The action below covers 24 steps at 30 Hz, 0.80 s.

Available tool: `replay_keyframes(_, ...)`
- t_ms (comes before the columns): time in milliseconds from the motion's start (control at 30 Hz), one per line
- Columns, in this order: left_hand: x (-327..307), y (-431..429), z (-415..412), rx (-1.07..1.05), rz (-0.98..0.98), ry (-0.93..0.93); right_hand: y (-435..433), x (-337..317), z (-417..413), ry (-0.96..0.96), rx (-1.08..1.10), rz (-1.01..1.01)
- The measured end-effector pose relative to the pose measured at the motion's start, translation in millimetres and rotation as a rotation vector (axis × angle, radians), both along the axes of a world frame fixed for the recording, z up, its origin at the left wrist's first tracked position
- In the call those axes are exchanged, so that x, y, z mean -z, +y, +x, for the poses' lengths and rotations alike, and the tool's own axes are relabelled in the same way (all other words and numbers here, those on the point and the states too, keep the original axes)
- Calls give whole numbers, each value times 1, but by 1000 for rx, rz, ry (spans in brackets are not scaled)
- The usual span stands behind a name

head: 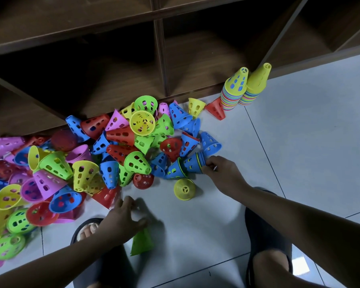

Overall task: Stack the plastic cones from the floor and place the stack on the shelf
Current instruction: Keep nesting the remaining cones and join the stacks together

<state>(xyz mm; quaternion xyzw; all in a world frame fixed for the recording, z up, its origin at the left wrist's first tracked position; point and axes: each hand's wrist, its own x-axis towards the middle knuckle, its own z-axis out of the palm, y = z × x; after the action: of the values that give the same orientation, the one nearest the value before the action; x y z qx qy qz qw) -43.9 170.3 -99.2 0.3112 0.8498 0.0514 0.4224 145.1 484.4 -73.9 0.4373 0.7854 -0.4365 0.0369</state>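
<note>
A large pile of perforated plastic cones in red, blue, green, yellow and pink covers the floor in front of the brown wooden shelf. My right hand grips the wide end of a short nested stack of blue cones lying on its side at the pile's right edge. My left hand is blurred, fingers spread, low over the tiles near the pile's front. A blurred green cone sits just under its thumb; I cannot tell if they touch. A lone yellow cone stands between my hands.
Two tall multicoloured cone stacks stand upright on the floor against the shelf's bottom edge at the right. A red cone lies beside them. My feet in dark slippers rest on the pale floor tiles.
</note>
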Motion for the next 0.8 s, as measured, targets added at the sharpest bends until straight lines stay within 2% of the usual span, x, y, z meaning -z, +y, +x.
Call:
replay_keyframes(133,-4,-2,23,-42,-79,-98,2,-10,1,33,87,-35)
replay_keyframes(433,6,5,54,-169,-17,-154,5,-35,21,148,266,-53)
replay_keyframes(667,-1,16,47,-155,72,-212,-1,-43,30,257,387,-334)
replay_keyframes(800,-20,39,34,-282,211,-321,-10,-44,28,295,328,-548)
